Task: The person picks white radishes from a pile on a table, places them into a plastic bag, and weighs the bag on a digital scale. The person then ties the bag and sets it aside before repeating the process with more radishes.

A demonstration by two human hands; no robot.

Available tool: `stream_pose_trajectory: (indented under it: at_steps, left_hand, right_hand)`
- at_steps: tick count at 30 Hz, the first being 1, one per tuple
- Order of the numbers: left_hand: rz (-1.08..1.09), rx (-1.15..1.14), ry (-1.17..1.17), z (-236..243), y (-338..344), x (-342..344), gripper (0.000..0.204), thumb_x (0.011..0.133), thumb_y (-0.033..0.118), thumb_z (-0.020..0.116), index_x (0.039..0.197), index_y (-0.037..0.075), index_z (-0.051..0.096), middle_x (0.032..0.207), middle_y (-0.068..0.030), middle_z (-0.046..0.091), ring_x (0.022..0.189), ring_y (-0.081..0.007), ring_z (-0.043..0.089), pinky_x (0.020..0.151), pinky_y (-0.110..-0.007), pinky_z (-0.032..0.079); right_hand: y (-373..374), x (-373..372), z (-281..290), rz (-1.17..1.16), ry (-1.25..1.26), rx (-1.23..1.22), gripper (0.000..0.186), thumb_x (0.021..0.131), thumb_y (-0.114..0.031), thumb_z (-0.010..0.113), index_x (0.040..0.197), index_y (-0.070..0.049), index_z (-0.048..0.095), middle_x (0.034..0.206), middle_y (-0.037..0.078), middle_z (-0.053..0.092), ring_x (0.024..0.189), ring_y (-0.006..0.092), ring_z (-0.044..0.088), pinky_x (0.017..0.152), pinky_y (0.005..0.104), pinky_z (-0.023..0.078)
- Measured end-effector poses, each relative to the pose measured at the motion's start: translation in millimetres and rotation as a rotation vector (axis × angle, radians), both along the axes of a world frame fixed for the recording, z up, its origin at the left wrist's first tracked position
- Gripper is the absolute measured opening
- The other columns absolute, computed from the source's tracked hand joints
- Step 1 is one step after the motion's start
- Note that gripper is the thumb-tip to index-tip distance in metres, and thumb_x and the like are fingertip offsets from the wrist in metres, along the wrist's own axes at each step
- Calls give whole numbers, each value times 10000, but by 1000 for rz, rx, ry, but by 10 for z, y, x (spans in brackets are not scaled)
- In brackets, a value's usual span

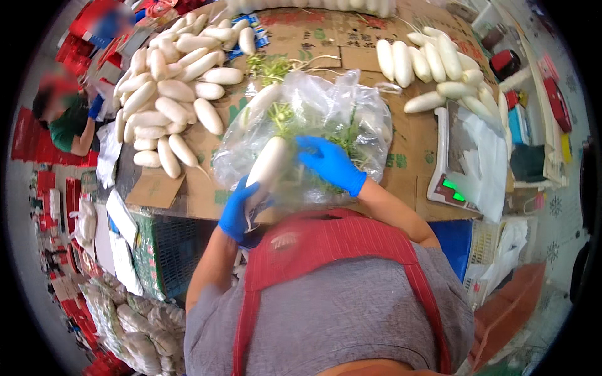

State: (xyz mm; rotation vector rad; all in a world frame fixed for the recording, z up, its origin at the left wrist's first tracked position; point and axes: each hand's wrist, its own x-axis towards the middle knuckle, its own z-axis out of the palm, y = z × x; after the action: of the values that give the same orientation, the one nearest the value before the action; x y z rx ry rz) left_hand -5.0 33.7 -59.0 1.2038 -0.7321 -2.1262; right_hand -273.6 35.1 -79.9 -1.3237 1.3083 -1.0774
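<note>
My left hand [237, 211], in a blue glove, is wrapped round the lower end of a white radish [268, 164]. The radish tilts upward, its green leaf stubs [281, 118] at the far end. My right hand [332, 164], also gloved in blue, is just right of the radish's top, its fingers pointing left toward it. Motion blurs those fingertips, and whether they grip anything cannot be made out. Under both hands spreads a clear plastic bag [374, 135] with cut green leaves [352, 147] in and around it. Another radish [260, 103] lies at the bag's left side.
Cardboard [404, 166] covers the table. A large radish pile [179, 91] lies left, a smaller group [433, 59] at the far right. Nearer on the right stands a scale [453, 156] partly under white plastic. A co-worker in green [69, 125] is beyond the table's left edge.
</note>
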Motion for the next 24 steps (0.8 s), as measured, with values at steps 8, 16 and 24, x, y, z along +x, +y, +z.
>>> stream_pose_trajectory:
  at_steps: [8, 16, 24]
  left_hand:
    - [-99, -270, 77, 140, 199, -135, 880, 741, 321, 733, 1455, 55, 292, 1319, -159, 466, 1101, -271, 553, 905, -428, 510]
    - [-120, -473, -231, 233, -55, -542, 752, 799, 270, 758, 1411, 22, 399, 1266, -152, 559, 1114, -236, 569, 914, -370, 489]
    - [-332, -788, -594, 513, 78, -642, 753, 752, 302, 793, 1366, 14, 465, 1227, -175, 608, 1096, -239, 607, 921, -372, 488]
  right_hand:
    - [7, 189, 423, 98, -323, 384, 506, 928, -414, 610, 1200, 12, 594, 967, 86, 676, 740, 98, 619, 568, 218, 452]
    - [253, 74, 563, -95, -122, 75, 356, 954, -300, 571, 1125, 7, 628, 933, 95, 682, 751, 192, 649, 628, 317, 503]
    - [600, -37, 655, -8, 731, -229, 205, 856, -136, 518, 1019, -69, 622, 893, 193, 641, 769, 379, 635, 653, 462, 509]
